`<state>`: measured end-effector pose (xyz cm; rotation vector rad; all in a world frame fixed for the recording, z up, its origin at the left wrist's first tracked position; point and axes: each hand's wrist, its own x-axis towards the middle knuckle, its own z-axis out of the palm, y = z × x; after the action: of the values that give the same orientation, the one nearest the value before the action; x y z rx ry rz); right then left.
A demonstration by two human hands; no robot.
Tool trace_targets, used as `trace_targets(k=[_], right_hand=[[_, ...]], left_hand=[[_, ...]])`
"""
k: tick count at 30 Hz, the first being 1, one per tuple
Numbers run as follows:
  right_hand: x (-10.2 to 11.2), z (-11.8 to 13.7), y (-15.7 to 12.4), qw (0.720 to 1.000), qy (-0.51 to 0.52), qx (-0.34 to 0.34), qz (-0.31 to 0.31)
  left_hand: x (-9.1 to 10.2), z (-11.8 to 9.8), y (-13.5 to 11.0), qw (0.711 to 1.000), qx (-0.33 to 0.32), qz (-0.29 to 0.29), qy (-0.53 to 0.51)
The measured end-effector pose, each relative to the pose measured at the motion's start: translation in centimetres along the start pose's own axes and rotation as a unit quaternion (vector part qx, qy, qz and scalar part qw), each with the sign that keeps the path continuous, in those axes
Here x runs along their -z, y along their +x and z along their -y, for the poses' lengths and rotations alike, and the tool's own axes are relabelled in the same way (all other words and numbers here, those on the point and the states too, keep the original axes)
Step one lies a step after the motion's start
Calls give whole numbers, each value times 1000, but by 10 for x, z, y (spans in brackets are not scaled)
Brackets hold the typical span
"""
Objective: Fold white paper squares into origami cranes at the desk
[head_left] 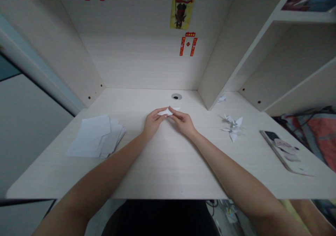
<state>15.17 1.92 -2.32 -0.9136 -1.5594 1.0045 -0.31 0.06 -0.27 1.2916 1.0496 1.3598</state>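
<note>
Between my two hands, above the middle of the white desk [168, 173], is a small piece of folded white paper [165, 112]. My left hand [153, 121] pinches its left side with thumb and fingers. From the right, my right hand [183, 121] grips the other side, its fingertips meeting the left ones near the paper's middle. The fingers cover part of the paper, so its full folded shape is hidden.
A loose stack of white paper sheets [96, 136] lies at the left. To the right are several folded paper figures [233, 126] and a phone [285, 154] in a case. An upright panel [223, 54] stands behind them, and a round cable hole [176, 96] sits at the back.
</note>
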Motion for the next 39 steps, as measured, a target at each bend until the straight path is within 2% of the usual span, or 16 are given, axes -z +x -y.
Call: trace_targets(k=[14,25,39], right_hand=[[0,0,3,995,96,-38,4],[-3,9,-1,988,142,-61,4],[-3,11,1,987,143,-76,1]], left_hand=[[-1,-5,-1,1000,21,-14,13],[4,9,4,999,-24,-24,32],[3,7,3,997,-57,-39,36]])
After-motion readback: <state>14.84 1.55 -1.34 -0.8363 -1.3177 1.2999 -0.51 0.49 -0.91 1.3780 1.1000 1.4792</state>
